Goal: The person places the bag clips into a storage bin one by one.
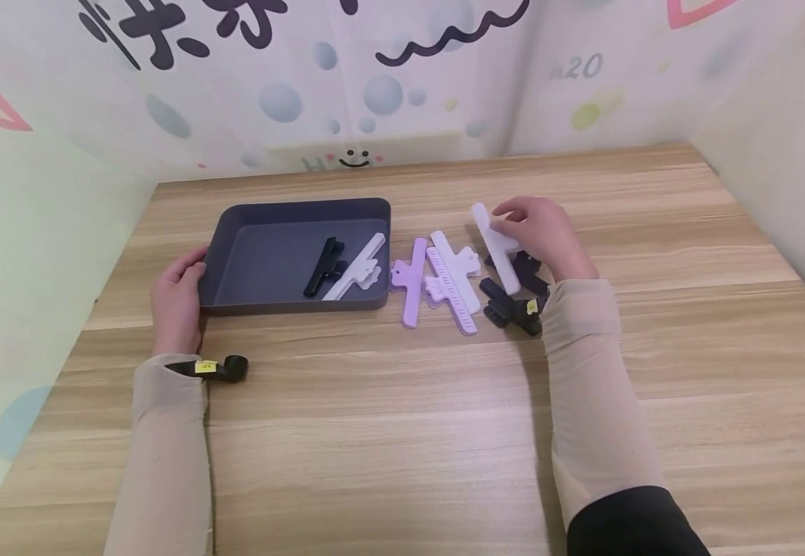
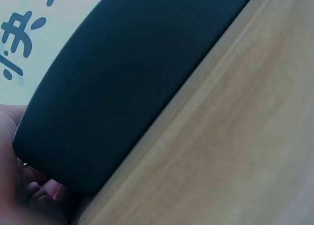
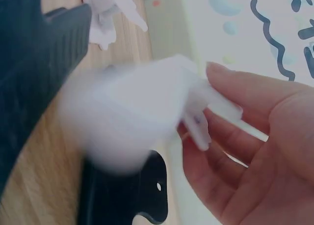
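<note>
A: Hands?

B: Left hand (image 1: 176, 301) grips the left end of the grey tray (image 1: 249, 262). Thumb by the rim, fingers curled at the end wall per left wrist view.

A: Right?

B: Right hand (image 1: 541, 232) pinches the handle of a white clip (image 1: 494, 245), thumb one side, fingers the other. Clip's bar is tilted in head view, blurred in right wrist view.

A: Where's that clip?

B: Right of the tray, outside it, far right of the row. It overlaps a black clip behind (image 1: 529, 272) in head view. Can't tell if they touch.

A: Other clips outside?

B: Second black clip (image 1: 494, 303) at the near side, just beside the held one's lower end. Left of those, a plain white clip (image 1: 454, 270) with a ruled lilac clip (image 1: 450, 297) overlapping its bar. Then a purple clip (image 1: 412, 283), right by the tray's right wall; contact unclear.

A: Tray contents?

B: Two. Small black clip (image 1: 322, 268) and a long white one (image 1: 357, 270), both slanted, side by side in the right half.

A: Surroundings?

B: Wood-grain table (image 1: 375, 425), printed backdrop (image 1: 280, 103) with bubbles and a smiley. Beige sleeves (image 1: 166, 448), dark camera with yellow label (image 1: 236, 368) at the left wrist.
</note>
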`<move>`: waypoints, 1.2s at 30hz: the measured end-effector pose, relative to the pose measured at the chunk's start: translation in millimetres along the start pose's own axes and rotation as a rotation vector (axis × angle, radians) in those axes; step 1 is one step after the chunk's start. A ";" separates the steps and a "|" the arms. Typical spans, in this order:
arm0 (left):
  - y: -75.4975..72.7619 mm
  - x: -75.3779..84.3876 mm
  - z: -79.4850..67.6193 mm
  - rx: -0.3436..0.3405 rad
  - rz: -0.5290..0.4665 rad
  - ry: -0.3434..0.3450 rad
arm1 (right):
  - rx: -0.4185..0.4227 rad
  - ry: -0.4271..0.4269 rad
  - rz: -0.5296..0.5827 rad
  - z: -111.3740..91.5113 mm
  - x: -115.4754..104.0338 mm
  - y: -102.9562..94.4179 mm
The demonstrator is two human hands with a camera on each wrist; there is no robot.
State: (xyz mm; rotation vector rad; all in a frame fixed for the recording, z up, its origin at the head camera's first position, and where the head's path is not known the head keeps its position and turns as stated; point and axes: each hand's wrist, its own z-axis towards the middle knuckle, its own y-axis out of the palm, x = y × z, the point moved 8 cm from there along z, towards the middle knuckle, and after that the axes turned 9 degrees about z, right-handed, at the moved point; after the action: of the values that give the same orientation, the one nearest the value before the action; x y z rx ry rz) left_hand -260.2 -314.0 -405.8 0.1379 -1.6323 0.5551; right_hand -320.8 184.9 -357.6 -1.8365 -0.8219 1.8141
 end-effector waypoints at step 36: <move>-0.3 0.7 -0.4 0.004 0.009 0.015 | -0.009 0.080 0.367 2.7 -6.8 17.5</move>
State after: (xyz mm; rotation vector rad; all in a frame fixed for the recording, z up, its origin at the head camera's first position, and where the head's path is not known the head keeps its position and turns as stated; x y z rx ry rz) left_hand -259.8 -313.9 -405.0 0.1294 -1.6175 0.5652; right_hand -321.3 167.3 -364.5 -2.1622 -0.4861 1.9326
